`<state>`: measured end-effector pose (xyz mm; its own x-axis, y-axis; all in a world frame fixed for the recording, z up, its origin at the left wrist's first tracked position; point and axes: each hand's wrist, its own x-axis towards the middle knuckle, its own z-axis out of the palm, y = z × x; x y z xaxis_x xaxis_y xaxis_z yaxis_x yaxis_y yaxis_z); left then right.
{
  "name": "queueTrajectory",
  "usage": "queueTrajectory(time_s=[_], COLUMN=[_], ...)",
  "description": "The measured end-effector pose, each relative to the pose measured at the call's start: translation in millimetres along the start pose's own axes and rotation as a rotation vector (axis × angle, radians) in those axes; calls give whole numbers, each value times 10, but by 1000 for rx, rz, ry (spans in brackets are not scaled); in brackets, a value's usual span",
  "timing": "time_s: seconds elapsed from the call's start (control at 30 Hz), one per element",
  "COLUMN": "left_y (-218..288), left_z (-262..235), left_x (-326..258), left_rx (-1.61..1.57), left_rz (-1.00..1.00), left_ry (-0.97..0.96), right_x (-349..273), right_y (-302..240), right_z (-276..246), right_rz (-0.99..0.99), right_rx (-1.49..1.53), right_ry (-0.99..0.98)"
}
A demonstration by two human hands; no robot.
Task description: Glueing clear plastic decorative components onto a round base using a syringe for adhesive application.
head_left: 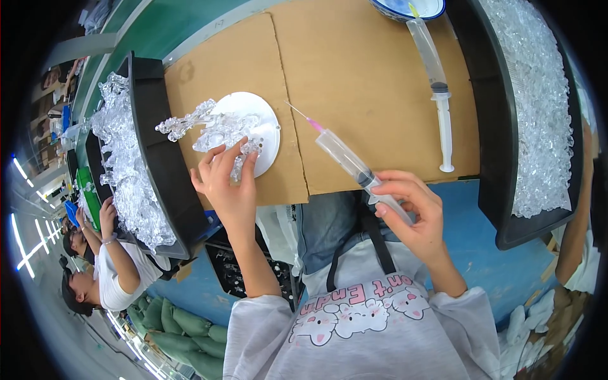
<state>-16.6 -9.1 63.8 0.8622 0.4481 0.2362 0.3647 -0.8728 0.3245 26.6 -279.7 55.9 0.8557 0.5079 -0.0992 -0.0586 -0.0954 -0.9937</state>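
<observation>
My right hand is wrapped round the plunger end of a clear syringe. Its pink-based needle points up and left, over the cardboard. On the left, my left hand is at the near edge of a white round disc, thumb and fingertips closed on a small clear plastic piece. More clear, knobbly plastic pieces lie on the disc, and some stick out past its left edge. The fingers partly cover the held piece.
Brown cardboard covers the table. A second syringe leans against a blue-rimmed bowl. Black bins of clear pieces stand left and right. Co-workers sit at the left; another person's arm shows far right.
</observation>
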Motion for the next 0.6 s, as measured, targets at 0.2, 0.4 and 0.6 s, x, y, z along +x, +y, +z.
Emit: queueTrajectory(time_s=[0.2, 0.4, 0.6], left_y=[-12, -15, 71], left_z=[9, 43, 38], left_x=[3, 15, -14], left_rx=[-63, 5, 188], left_rz=[-20, 35, 101], left_ry=[14, -11, 24], right_x=[24, 29, 23], right_y=[12, -11, -16], right_z=[-16, 4, -17], right_rz=[-18, 9, -51], right_rx=[33, 59, -77], right_ry=[6, 55, -1])
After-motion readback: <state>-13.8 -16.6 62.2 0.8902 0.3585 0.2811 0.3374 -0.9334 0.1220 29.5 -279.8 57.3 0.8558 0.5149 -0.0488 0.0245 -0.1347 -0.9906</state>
